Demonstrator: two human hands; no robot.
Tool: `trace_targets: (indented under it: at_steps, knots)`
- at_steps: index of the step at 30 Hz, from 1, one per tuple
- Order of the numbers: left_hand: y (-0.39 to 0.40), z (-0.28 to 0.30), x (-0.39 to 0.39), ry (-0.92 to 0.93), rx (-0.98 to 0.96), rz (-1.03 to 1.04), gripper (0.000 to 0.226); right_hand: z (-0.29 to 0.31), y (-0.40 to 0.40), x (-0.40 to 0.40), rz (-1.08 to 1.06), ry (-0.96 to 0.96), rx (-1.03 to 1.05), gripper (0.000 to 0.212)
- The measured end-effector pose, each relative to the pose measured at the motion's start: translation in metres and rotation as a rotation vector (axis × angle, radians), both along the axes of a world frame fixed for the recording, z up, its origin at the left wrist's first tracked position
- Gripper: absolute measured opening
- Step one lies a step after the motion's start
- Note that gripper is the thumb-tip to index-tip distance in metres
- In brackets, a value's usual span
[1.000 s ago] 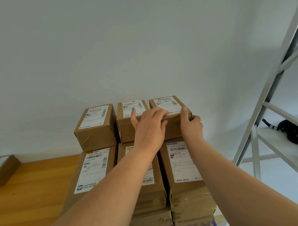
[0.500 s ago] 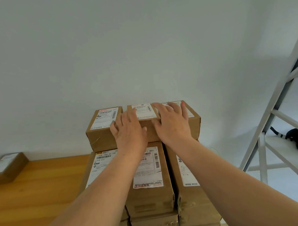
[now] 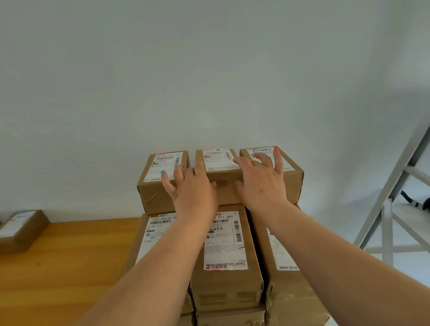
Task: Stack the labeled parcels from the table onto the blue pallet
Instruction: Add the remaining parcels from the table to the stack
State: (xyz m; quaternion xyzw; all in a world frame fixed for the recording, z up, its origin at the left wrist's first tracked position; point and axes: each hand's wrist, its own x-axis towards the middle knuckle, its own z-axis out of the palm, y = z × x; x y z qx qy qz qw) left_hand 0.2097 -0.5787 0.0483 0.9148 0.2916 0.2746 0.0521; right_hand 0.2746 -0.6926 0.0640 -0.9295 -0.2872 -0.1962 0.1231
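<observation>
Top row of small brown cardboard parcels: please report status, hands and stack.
Left hand and right hand open, fingers spread on the three small brown cardboard parcels. Row sits level on long parcels. Nothing blocking.

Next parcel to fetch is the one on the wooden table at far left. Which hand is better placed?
Left. The left hand rests on the top row's left side, nearer the lone parcel on the table. The right hand lies across the rightmost parcel, farther off.
</observation>
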Motion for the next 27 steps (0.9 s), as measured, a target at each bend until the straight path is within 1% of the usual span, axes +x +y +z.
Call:
trace_targets:
  at_steps: [4, 9, 11, 13, 15, 17, 20, 27]
  knots:
    - [-0.004, -0.003, -0.003, -0.023, -0.014, -0.013, 0.055, 0.000, -0.007, 0.000, -0.024, -0.028, 0.092, 0.040]
    - [-0.005, -0.006, -0.007, -0.026, -0.035, -0.016, 0.056, -0.007, -0.012, 0.000, 0.013, -0.021, 0.177, 0.037]
    - [-0.005, -0.007, -0.007, -0.029, -0.038, -0.018, 0.054, -0.008, -0.016, 0.004, 0.000, -0.008, 0.314, 0.035]
    - [-0.005, -0.008, -0.006, -0.048, -0.048, -0.011, 0.053, -0.009, -0.026, 0.010, -0.095, 0.020, 0.534, 0.036]
    - [-0.006, -0.008, -0.005, -0.059, -0.053, -0.007, 0.054, -0.011, -0.036, 0.016, -0.233, 0.125, 0.720, 0.043]
    - [-0.008, -0.009, -0.004, -0.053, -0.052, -0.011, 0.058, -0.016, -0.042, 0.023, -0.324, 0.277, 0.817, 0.051]
    - [-0.011, -0.010, -0.002, -0.034, -0.028, -0.025, 0.058, -0.024, -0.042, 0.025, -0.319, 0.437, 0.869, 0.055]
    - [-0.009, -0.008, 0.002, -0.016, -0.025, -0.027, 0.051, -0.027, -0.043, 0.023, -0.276, 0.443, 0.863, 0.053]
